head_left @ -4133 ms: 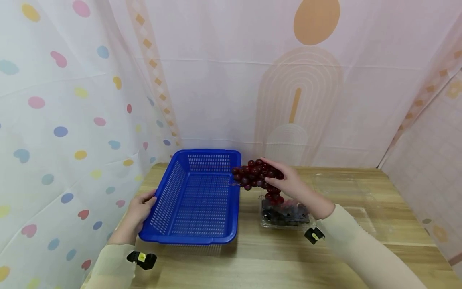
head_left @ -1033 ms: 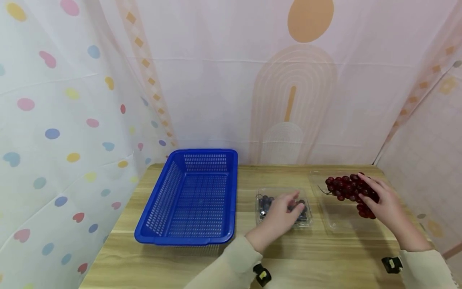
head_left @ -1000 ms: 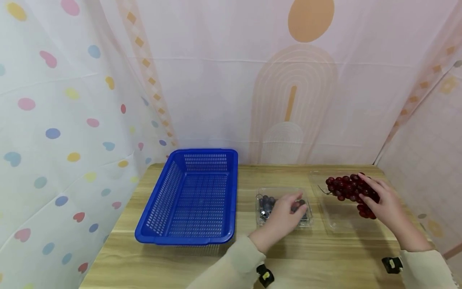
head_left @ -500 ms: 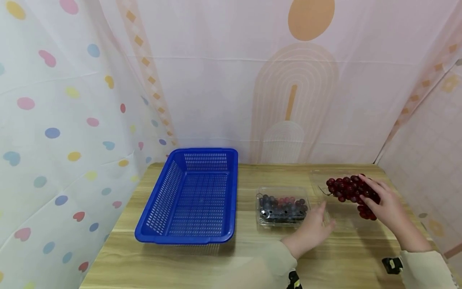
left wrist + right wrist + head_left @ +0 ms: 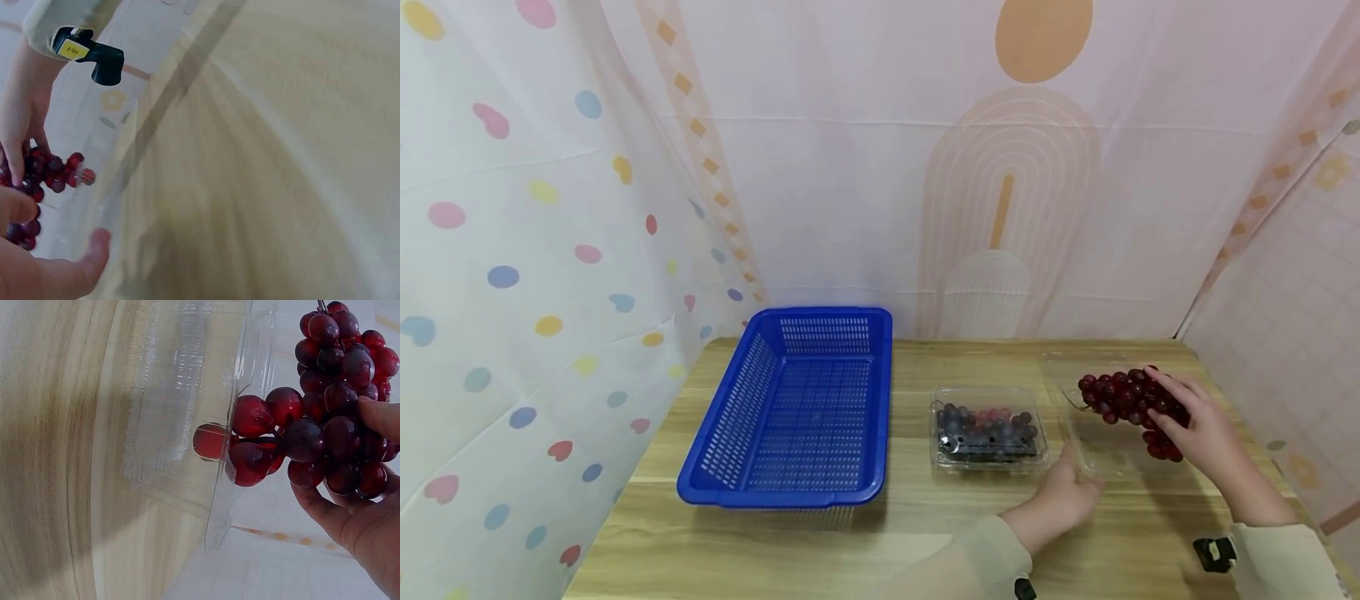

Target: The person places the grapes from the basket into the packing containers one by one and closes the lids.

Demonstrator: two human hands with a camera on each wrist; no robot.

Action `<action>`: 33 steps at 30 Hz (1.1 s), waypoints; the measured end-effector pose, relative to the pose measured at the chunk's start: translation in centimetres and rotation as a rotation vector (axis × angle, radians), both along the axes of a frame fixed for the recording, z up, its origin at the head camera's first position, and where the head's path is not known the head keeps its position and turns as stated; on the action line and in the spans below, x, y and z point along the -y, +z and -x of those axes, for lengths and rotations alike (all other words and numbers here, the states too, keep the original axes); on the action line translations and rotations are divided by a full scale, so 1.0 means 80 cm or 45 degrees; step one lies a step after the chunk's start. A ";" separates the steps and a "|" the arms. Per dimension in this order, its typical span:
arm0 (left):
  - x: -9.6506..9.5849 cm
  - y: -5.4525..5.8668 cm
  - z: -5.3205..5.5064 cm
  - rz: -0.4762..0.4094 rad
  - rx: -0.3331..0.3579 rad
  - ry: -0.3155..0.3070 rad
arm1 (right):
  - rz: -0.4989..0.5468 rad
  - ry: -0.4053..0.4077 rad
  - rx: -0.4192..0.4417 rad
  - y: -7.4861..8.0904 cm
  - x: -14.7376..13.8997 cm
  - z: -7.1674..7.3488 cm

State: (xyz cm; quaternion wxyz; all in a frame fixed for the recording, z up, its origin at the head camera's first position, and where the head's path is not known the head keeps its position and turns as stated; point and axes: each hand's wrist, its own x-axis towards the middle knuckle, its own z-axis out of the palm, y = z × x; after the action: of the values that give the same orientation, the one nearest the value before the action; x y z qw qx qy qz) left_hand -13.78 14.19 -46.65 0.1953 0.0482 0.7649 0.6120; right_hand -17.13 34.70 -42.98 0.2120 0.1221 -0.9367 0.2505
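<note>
My right hand grips a bunch of dark red grapes, thumb on one side and fingers underneath. The bunch hangs over an open clear plastic container at the table's right; its lowest grapes dip past the rim in the right wrist view. My left hand is at the container's near left corner, fingertips right at the edge. In the left wrist view its thumb and forefinger are spread apart. Left of it stands a clear plastic punnet with small dark and red round fruit inside.
A blue slotted plastic basket stands on the left half of the wooden table. Patterned curtains hang behind the table and on both sides.
My left hand has left the blue basket, passed over the punnet, and moved right to the clear container. My right hand has carried the grapes from above the punnet to over that container.
</note>
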 end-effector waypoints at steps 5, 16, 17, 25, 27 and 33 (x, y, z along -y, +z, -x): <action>-0.014 -0.016 0.001 -0.393 0.194 0.216 | -0.007 0.003 0.028 -0.003 0.000 -0.001; -0.025 -0.024 0.002 -0.412 0.270 0.259 | -0.028 -0.003 0.100 -0.010 -0.003 -0.003; -0.025 -0.024 0.003 -0.406 0.283 0.255 | -0.025 0.004 0.109 -0.010 -0.003 -0.003; -0.029 -0.027 0.001 -0.440 0.310 0.282 | -0.018 0.036 0.103 -0.015 -0.003 -0.004; -0.030 -0.026 0.000 -0.430 0.305 0.283 | -0.012 0.042 0.094 -0.016 -0.002 -0.004; -0.032 -0.028 0.000 -0.380 0.316 0.260 | 0.013 0.053 0.077 -0.021 0.000 -0.004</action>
State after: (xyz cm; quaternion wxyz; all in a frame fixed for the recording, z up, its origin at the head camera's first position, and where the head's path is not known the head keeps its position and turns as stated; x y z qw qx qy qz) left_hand -13.76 16.74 -48.87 0.2157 -0.0766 0.6368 0.7363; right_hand -16.78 34.72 -44.69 0.1789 0.1328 -0.9386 0.2633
